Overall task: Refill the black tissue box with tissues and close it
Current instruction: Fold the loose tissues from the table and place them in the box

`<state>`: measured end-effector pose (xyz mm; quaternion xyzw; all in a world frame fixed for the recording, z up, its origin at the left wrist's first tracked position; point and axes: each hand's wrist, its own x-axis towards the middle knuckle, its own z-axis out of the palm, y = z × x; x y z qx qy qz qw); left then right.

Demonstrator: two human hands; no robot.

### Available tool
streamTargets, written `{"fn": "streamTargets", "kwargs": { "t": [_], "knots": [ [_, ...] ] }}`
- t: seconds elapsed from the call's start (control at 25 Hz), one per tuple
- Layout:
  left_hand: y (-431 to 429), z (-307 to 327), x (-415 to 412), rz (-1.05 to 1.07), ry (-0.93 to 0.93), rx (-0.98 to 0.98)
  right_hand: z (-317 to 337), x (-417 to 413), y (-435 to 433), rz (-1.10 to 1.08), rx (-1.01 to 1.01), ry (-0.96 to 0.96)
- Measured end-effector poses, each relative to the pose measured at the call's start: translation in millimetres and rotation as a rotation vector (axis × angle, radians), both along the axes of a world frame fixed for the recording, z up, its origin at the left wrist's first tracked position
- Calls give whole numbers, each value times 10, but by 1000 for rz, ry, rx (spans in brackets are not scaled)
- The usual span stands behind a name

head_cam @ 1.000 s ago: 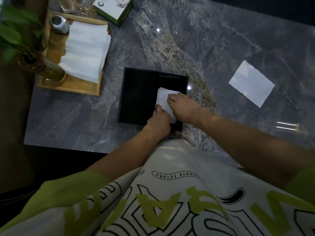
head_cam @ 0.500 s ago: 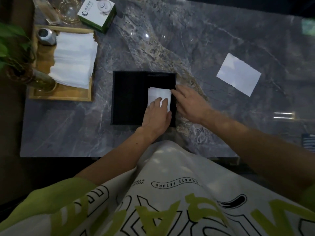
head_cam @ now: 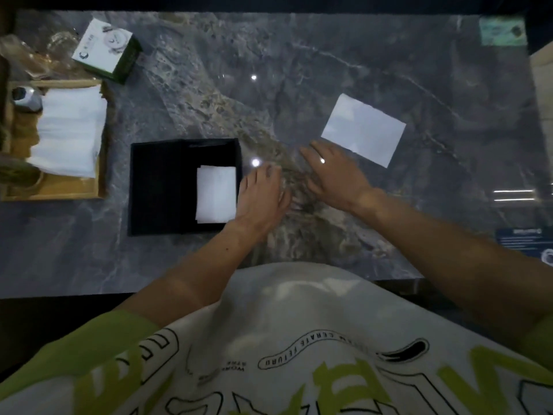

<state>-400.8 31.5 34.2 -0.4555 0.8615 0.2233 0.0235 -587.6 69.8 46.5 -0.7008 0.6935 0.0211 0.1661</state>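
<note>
Refill stage, lid not yet closed. The black tissue box [head_cam: 161, 187] lies open and face-up left of the tabletop [head_cam: 299, 70] centre, nearer the near edge. Its long axis runs parallel to that edge, and a seam divides it into two halves. A folded tissue [head_cam: 216, 194] lies flat in the right half, long axis running from near edge to far edge; the left half shows only black, and whether it is the lid cannot be told.

The left hand [head_cam: 263, 196] hangs just beside the box's right wall, fingers relaxed, holding nothing. The right hand [head_cam: 335, 175] is spread flat and empty between the box and a loose white sheet [head_cam: 363, 130] lying right of centre, its fingers close to the sheet's near edge; contact with the stone cannot be told.

The next move is probably to collect that sheet. This calls for lifting a thin, flat sheet off a slick surface by an edge or corner, then folding it to match the tissue in the box. A further stack of tissues [head_cam: 68, 130] waits in a wooden tray [head_cam: 59, 193] at the left edge.
</note>
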Motion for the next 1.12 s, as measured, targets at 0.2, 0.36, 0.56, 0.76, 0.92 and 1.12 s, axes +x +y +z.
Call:
{"fn": "streamTargets", "kwargs": {
  "t": [0.2,0.36,0.56,0.76,0.92,1.12],
  "knots": [
    [137,0,-714,-5,-33,-9,-64,-736,193,-65,-20,-3],
    [199,9,-1181,58,-23,45,-146,-1226,214,-105,-45,-30],
    [114,-41,-1628,184,89,178,-228,-1650,45,-160,-2,-34],
    [29,-119,-2081,478,221,394,-291,-1942,-207,-191,87,-72],
    [26,-292,-2263,549,235,388,-422,-2147,-437,-192,154,-111],
    [-102,-336,-2516,862,221,598,-643,-2304,-721,-269,203,-154]
  ]
}}
